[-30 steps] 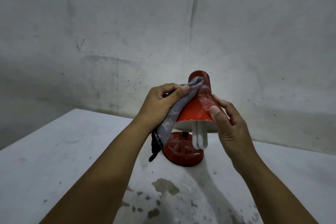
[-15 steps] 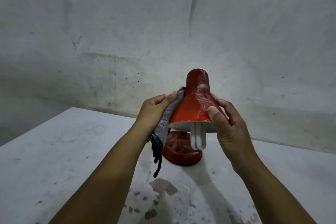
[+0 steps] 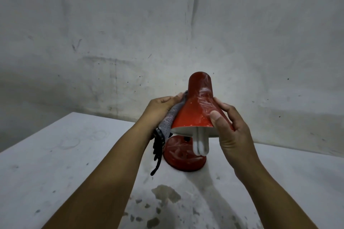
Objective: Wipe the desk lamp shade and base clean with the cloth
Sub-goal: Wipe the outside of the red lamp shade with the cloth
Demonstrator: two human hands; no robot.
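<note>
Two hands are working on a red lamp near the table's far edge.

The table [image 3: 55, 163] is showing dark chipped patches [image 3: 165, 193] at its near side. Beyond them the right hand [image 3: 232, 132] is curling around the shade [image 3: 195, 111], thumb on its front; the left hand [image 3: 160, 106] is gripping a grey cloth [image 3: 167, 122] and pressing it to the shade's left side, black fringe dangling. The white bulb [image 3: 202, 144] is hanging over the smeared base [image 3: 184, 156]; behind, a stained wall [image 3: 167, 24] is rising.
</note>
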